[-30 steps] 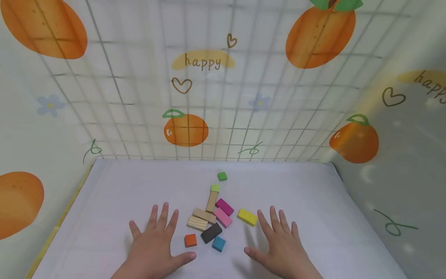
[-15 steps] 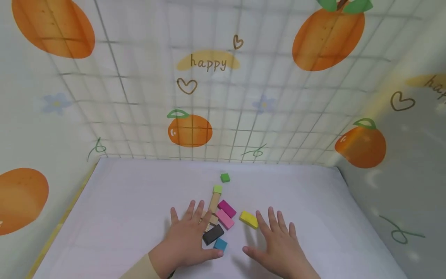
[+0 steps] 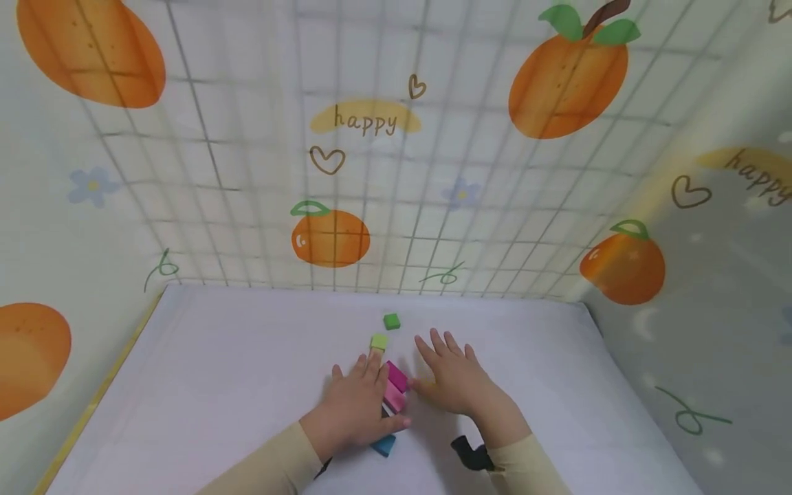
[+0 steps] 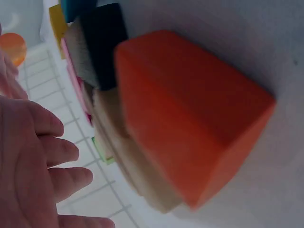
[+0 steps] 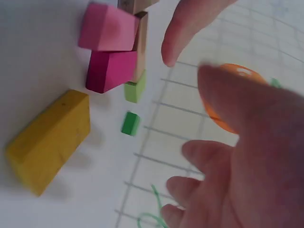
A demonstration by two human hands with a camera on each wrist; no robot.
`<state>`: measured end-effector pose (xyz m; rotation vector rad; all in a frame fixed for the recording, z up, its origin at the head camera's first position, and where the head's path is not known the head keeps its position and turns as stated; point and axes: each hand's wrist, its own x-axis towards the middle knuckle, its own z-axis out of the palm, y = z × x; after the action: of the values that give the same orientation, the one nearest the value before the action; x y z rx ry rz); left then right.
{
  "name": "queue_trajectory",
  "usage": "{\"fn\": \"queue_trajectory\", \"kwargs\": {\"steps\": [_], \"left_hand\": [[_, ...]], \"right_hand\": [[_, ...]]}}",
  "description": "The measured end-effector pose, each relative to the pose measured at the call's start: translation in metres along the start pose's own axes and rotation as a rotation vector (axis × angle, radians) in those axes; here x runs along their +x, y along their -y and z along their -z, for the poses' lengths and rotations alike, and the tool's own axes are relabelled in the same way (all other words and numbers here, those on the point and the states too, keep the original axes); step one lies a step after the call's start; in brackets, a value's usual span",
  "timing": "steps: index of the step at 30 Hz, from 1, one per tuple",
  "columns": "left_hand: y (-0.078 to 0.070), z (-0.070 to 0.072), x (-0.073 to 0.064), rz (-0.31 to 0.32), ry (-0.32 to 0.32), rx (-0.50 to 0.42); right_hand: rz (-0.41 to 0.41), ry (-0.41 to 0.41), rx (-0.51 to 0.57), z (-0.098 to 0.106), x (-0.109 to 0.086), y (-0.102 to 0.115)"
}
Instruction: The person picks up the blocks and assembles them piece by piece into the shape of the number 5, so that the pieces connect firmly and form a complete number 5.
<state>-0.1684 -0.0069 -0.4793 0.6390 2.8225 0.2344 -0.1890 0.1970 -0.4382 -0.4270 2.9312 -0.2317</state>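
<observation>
My left hand (image 3: 355,405), fingers spread, hovers palm down over a loose cluster of wooden blocks. From under it show a blue block (image 3: 384,446), a pink block (image 3: 394,397) and a magenta block (image 3: 397,377). It hides the orange block (image 4: 190,104), the black block (image 4: 102,42) and the plain wood blocks (image 4: 142,175), all seen in the left wrist view. Right of the cluster, my right hand (image 3: 454,378) is held in the air with fingers apart. The yellow block (image 5: 52,142) lies below it, hidden in the head view. Neither hand holds anything.
A light green block (image 3: 379,342) and a darker green block (image 3: 392,321) lie toward the back of the white table (image 3: 247,344). Curtain-like walls (image 3: 365,179) printed with oranges enclose the table behind and at both sides. A dark strap (image 3: 470,454) hangs at the right wrist.
My left hand has moved right from beside the blocks to above them. The right hand has shifted forward and left, now covering the yellow block. The blocks look unmoved.
</observation>
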Motion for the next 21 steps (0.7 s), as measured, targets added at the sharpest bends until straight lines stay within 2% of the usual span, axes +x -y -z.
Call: {"fn": "queue_trajectory", "kwargs": {"steps": [4, 6, 8, 11, 14, 17, 21], "left_hand": [[0.004, -0.005, 0.006, 0.025, 0.038, -0.008], [0.009, -0.007, 0.008, 0.017, 0.061, -0.007], [0.015, -0.010, 0.008, -0.015, 0.078, 0.008], [0.027, -0.010, 0.007, -0.083, 0.066, 0.043], [0.039, -0.006, 0.007, -0.108, 0.060, 0.039], [0.048, 0.001, 0.005, -0.082, 0.063, 0.029], [0.052, 0.008, 0.003, 0.012, 0.023, 0.051]], "right_hand": [[0.018, 0.054, -0.013, -0.004, 0.037, -0.001], [0.036, 0.091, -0.014, -0.008, 0.050, -0.001], [0.059, 0.123, -0.015, -0.014, 0.057, -0.001], [0.091, 0.148, -0.007, -0.021, 0.063, 0.002], [0.123, 0.150, 0.023, -0.026, 0.067, 0.009], [0.145, 0.154, 0.038, -0.030, 0.069, 0.015], [0.132, 0.133, -0.002, -0.036, 0.070, 0.020]]}}
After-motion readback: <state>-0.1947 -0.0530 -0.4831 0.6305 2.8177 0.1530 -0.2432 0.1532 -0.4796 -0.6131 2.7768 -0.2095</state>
